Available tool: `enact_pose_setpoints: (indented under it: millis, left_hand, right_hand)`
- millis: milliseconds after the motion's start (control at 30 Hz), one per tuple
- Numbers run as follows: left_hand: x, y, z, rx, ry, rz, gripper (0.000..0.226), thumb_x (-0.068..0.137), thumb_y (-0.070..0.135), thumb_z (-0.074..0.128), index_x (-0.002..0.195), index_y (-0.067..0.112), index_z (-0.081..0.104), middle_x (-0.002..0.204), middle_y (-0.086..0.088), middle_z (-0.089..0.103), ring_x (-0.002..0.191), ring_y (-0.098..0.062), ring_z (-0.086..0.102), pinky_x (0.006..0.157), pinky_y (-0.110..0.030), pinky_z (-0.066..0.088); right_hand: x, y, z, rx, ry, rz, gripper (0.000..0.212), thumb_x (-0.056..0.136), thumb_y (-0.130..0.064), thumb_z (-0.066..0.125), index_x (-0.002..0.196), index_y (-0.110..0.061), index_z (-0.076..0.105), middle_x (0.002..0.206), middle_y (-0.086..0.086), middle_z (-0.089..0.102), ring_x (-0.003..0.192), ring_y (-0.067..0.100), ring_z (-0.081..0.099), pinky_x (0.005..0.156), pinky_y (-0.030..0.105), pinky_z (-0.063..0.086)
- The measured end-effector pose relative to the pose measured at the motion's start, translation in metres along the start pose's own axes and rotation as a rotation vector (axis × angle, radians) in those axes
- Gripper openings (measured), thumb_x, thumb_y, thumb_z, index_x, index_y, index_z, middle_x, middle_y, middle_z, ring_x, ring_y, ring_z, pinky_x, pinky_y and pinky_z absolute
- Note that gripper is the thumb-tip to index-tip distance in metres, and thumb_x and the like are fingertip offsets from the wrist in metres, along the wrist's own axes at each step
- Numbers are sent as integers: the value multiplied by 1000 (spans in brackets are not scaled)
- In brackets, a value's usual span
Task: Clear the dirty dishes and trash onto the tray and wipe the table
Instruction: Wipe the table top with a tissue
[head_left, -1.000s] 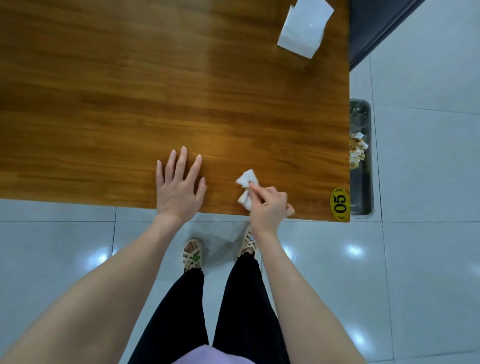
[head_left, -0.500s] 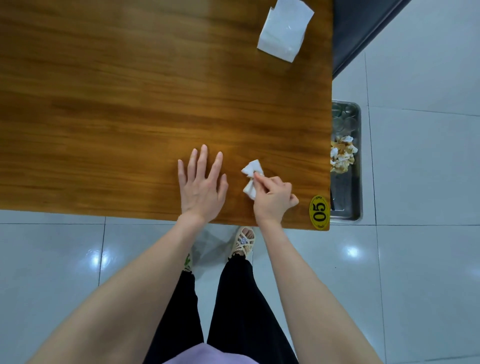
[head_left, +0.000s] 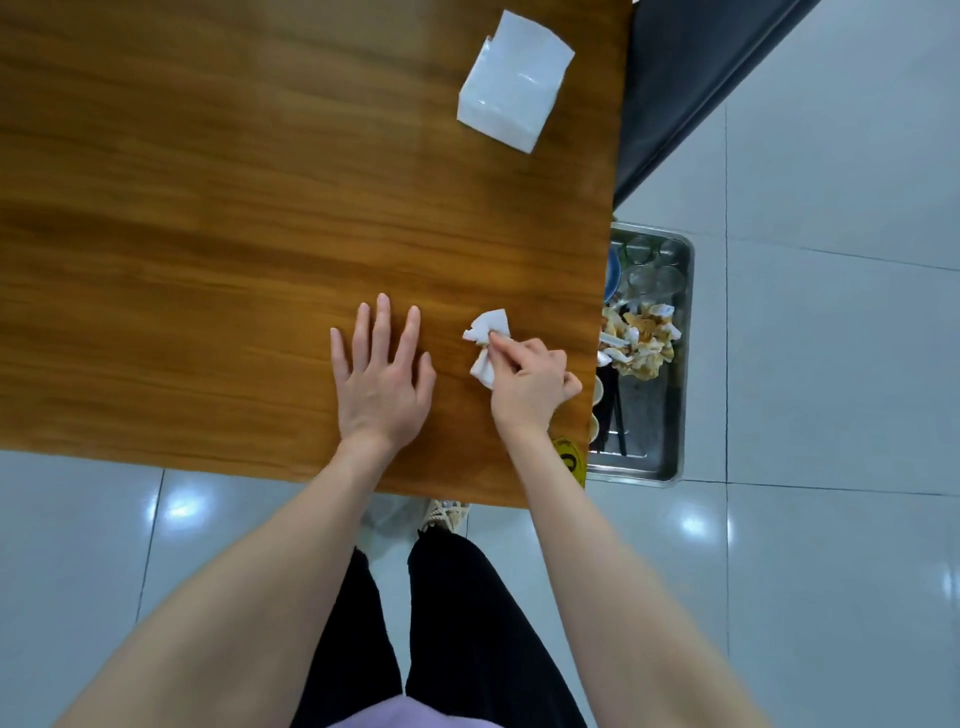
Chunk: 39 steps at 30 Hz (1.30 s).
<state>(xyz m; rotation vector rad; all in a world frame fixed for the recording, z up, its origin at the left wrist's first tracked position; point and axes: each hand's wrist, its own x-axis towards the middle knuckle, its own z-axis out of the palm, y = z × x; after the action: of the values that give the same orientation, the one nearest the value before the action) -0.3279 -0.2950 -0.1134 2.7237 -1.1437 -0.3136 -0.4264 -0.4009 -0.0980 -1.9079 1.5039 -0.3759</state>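
Both hands rest on the wooden table (head_left: 208, 208) near its front edge in the head view. I read the left hand (head_left: 382, 384) as flat, palm down, fingers straight and slightly spread, holding nothing. The right hand (head_left: 530, 387) pinches a crumpled white tissue (head_left: 488, 343) that touches the tabletop. A white napkin pack (head_left: 514, 88) lies near the far right corner. The metal tray (head_left: 687, 364) sits below the table's right edge, carrying crumpled trash (head_left: 641, 340).
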Motion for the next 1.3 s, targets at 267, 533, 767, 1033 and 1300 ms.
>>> enact_pose_setpoints:
  millis: [267, 533, 767, 1033, 1300]
  left_hand:
    - [1, 0, 4, 36, 12, -11, 57, 97, 45, 31, 150, 23, 30, 159, -10, 22, 147, -29, 13, 117, -52, 2]
    - [4, 5, -5, -11, -26, -41, 56, 95, 42, 36, 147, 21, 38, 157, -11, 27, 146, -30, 17, 117, -53, 5]
    - [31, 30, -22, -158, -7, -87, 48, 93, 34, 44, 137, 14, 50, 147, -17, 39, 139, -34, 29, 115, -53, 12]
    - [77, 120, -20, -342, -76, 121, 52, 98, 36, 48, 145, 18, 40, 150, -11, 37, 139, -27, 29, 114, -41, 22]
    - [83, 223, 4, -527, -145, 189, 52, 97, 35, 49, 145, 18, 39, 149, -9, 38, 137, -24, 31, 112, -39, 29]
  right_hand:
    - [67, -27, 10, 92, 40, 33, 19, 93, -25, 61, 106, -25, 73, 96, -11, 62, 100, 13, 44, 78, 29, 13]
    - [58, -14, 0, -17, -78, -86, 17, 92, -30, 60, 101, -29, 75, 93, -9, 65, 95, 13, 44, 76, 30, 11]
    - [88, 8, -44, 13, 124, 183, 17, 92, -29, 61, 103, -25, 74, 99, -5, 69, 99, 15, 49, 78, 30, 14]
    - [104, 40, -90, 90, 252, 296, 15, 90, -29, 65, 102, -26, 73, 101, -7, 70, 107, 16, 48, 85, 31, 18]
    - [135, 92, -141, 57, 252, 332, 23, 89, -27, 67, 111, -23, 70, 104, -3, 69, 107, 18, 48, 76, 27, 14]
